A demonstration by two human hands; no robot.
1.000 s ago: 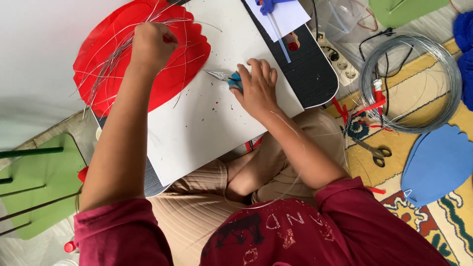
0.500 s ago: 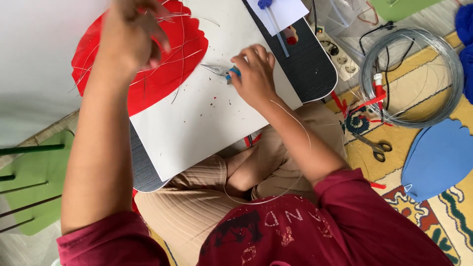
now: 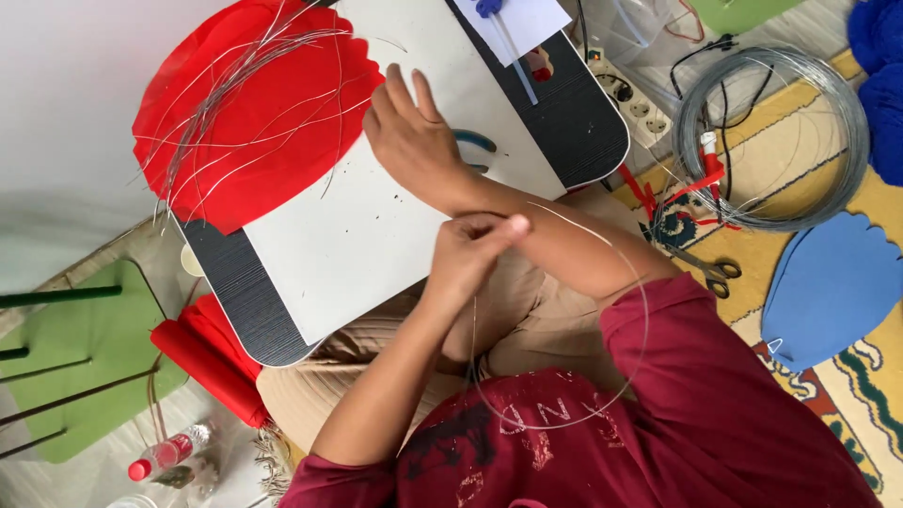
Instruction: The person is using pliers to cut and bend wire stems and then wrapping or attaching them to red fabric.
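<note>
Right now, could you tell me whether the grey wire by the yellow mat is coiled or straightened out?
Coiled: the grey wire lies in a round multi-loop hoop.

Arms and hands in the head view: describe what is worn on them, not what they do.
Both forearms are bare from above the elbow down. The upper arms are covered by short dark red sleeves of a shirt with faded pale print on the front. The left hand and right hand wear no gloves; no rings, watch or bracelets can be seen.
</note>
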